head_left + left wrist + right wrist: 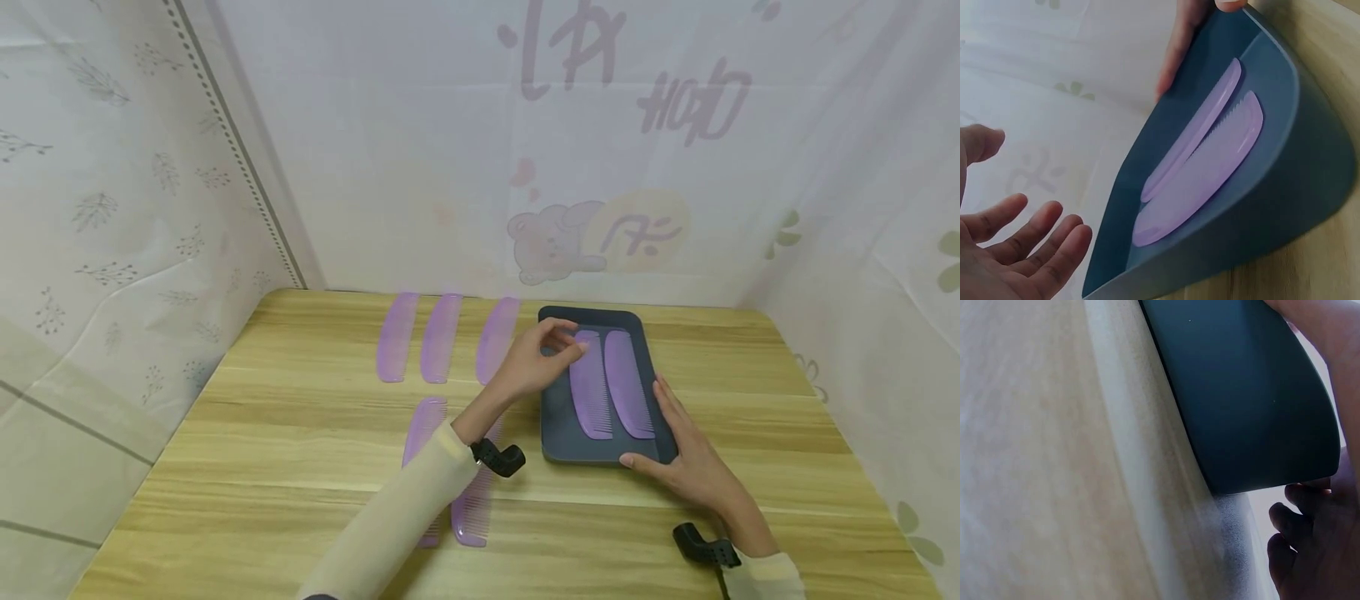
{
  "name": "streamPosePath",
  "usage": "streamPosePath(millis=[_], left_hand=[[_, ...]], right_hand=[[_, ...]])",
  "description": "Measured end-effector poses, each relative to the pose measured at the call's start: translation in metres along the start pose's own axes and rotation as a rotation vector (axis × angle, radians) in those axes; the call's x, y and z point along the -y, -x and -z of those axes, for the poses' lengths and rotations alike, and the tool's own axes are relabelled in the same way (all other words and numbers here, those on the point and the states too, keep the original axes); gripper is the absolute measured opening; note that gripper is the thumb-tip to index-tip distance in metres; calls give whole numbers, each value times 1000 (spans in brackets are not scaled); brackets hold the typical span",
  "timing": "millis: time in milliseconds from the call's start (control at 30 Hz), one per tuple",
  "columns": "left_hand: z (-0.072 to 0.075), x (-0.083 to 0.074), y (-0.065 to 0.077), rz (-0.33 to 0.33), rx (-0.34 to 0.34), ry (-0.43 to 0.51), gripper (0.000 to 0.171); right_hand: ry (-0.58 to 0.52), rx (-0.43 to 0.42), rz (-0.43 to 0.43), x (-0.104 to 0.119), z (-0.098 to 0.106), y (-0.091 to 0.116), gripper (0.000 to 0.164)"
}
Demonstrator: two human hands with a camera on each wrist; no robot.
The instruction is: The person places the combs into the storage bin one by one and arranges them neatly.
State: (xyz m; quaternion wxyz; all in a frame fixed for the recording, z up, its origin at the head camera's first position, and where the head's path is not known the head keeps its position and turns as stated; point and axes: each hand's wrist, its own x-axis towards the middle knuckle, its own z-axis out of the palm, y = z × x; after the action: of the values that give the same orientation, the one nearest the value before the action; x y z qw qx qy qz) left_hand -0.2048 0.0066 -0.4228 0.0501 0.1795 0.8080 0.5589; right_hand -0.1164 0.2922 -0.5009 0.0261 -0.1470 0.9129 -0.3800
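Observation:
Two purple combs [591, 387] lie side by side, lengthwise, in a dark blue-grey tray [573, 450]. My left hand [536, 358] hovers over the tray's left side, close to the top of the left comb. In the left wrist view its fingers [1054, 256] are spread and relaxed, apart from the combs and holding nothing. My right hand [693, 462] holds the tray's near right corner, thumb at the near rim and fingers along the right side. The right wrist view shows the tray's outer wall [1247, 400] beside that hand's bent fingers [1291, 525].
On the wooden table [300, 467], three more purple combs [396, 337] stand in a row at the back, left of the tray. Two others [471, 521] lie nearer, partly hidden under my left forearm. A printed cloth [420, 167] hangs behind the table.

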Motion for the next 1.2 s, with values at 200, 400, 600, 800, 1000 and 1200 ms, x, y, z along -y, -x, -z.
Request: streamPosePath(millis=[200,400,600,800,1000,1200], left_hand=[[6,2,12,-60,11,-29,47],[14,2,27,-74,-4,-103,51],[25,-2,40,-70,-5,-180,59],[34,-2,53,-61,-47,-238,64],[44,2,64,-96,-77,-252,66],[56,12,77,-73,-108,-280,67]], right_hand=[[-1,-2,12,-2,0,-1,119],[-8,4,8,0,0,-1,120],[-4,1,-1,-1,0,-1,120],[-1,-4,2,-3,-1,-1,120],[5,0,1,-4,0,-1,120],[5,4,0,-3,0,-1,120]])
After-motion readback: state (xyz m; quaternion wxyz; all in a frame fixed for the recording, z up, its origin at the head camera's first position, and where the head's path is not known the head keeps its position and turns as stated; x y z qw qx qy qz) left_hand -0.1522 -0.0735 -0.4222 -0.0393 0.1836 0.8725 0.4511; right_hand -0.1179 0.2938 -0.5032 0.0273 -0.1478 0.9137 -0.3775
